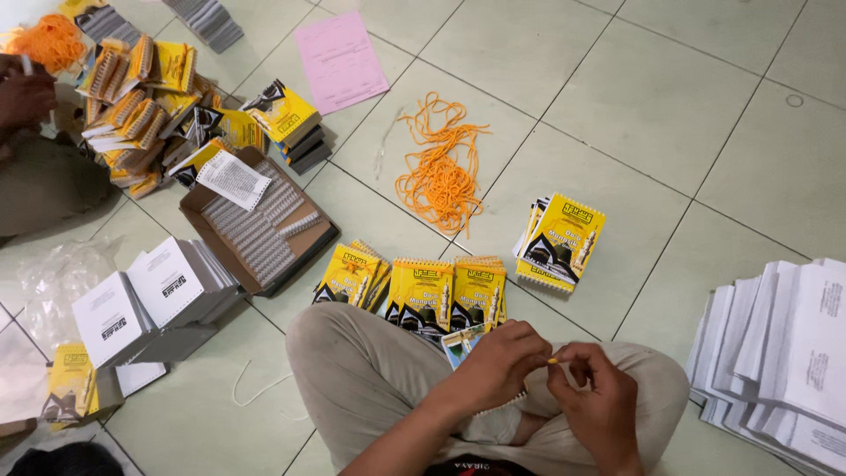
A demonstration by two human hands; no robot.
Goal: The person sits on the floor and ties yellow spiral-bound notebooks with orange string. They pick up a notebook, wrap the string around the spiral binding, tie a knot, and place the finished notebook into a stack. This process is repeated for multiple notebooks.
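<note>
Orange cord (pixel 553 360) lies left-right, pinched.

Bright even light, soft shadows, sharp, slight edge distortion.

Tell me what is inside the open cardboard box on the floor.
The cardboard box holds rows of white spiral binding combs, packed side by side. A white printed sheet lies over its upper left corner, hiding that part. What lies beneath the combs cannot be seen.
</note>
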